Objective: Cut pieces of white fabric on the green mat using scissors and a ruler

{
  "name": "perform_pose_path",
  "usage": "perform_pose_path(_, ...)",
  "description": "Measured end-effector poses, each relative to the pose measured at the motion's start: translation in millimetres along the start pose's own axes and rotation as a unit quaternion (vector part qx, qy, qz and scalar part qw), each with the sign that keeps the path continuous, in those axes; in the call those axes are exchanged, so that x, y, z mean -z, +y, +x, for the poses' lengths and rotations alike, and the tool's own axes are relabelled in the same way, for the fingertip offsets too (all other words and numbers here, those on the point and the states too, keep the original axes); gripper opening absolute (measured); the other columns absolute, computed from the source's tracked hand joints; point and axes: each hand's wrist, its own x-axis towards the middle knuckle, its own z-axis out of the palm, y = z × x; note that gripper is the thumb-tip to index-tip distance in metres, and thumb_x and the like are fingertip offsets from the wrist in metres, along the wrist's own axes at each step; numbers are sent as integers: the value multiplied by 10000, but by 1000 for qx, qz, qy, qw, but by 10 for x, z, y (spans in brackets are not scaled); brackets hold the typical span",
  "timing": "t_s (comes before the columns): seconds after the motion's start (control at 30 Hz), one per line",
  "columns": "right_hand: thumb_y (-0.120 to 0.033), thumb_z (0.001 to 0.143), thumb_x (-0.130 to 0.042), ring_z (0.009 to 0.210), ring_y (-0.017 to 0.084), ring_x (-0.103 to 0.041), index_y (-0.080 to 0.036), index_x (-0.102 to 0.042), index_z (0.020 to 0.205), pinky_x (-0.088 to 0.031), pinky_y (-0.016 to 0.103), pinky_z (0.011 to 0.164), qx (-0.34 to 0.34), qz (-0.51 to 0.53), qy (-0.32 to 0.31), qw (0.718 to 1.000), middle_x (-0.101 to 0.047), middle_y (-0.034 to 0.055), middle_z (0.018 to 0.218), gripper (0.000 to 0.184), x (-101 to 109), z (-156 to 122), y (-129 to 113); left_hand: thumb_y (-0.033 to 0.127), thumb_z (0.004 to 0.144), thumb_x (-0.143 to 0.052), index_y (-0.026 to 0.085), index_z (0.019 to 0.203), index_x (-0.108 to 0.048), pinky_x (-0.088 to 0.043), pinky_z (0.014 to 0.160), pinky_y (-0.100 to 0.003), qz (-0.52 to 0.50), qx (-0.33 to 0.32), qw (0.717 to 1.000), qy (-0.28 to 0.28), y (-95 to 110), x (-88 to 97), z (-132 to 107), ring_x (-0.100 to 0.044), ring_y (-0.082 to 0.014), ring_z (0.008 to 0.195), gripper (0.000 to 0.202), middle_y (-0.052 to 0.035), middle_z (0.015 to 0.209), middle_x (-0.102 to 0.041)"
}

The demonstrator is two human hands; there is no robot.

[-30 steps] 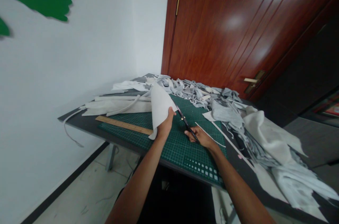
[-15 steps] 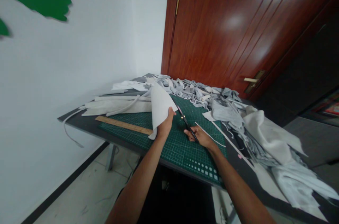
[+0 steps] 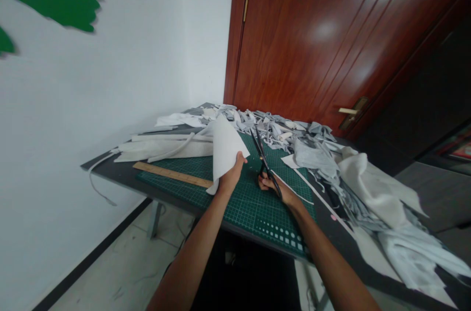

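Observation:
My left hand (image 3: pixel 232 173) grips a white piece of fabric (image 3: pixel 227 146) by its lower right side, thumb on top. The fabric is curved and stands up off the mat. My right hand (image 3: pixel 274 187) holds black-handled scissors (image 3: pixel 261 158), their blades parted and pointing away from me. The blades are a little to the right of the fabric, apart from it. Both hands are above the green cutting mat (image 3: pixel 243 208). A wooden ruler (image 3: pixel 172 173) lies on the mat to the left, one end close to the fabric's lower edge.
White fabric strips (image 3: pixel 165 148) lie on the table's left side. A heap of grey and white scraps (image 3: pixel 272 127) runs along the back, and larger cloth pieces (image 3: pixel 368 183) cover the right. A thin white strip (image 3: pixel 294 187) rests beside my right hand. A wooden door (image 3: pixel 294 36) stands behind.
The scissors have opened and shifted slightly right, away from the fabric's edge. My left hand and the fabric have moved slightly right.

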Motion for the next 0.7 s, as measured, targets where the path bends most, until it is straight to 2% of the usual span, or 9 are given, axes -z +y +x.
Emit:
perform_pose_path(0.2,-698,876,-598,641,140,-323,-248,-372,770,-296,299,632,6,15,-27,1000,-356,-50,691,515,19,2,1,453,1005,-468,277,506,-512,-501,1069,-353,34,-70,993,-90,-5,18,-52,-693,-229,848,530,-29,718,-699)
perform_pose_path(0.37,-682,888,-597,638,139,-310,-244,-383,781,-276,299,621,1,20,-44,999,-348,-51,692,499,22,-19,-11,536,1006,-372,284,470,-434,-530,977,-350,70,-59,980,-177,-12,21,-93,-646,-219,730,596,-25,596,-600)
perform_pose_path(0.47,-683,886,-603,641,139,-317,-241,-390,772,-282,300,626,-1,21,-50,999,-355,-48,692,503,18,-29,-28,560,1004,-362,283,474,-433,-528,952,-336,72,-58,978,-187,-20,19,-102,-637,-208,702,602,-14,575,-577)
perform_pose_path(0.7,-682,889,-606,654,143,-317,-244,-380,768,-288,301,625,-4,21,-56,998,-357,-39,710,508,-1,-56,-84,485,1009,-378,275,483,-422,-502,954,-352,65,-71,977,-192,-46,6,-109,-644,-207,702,568,0,590,-573)
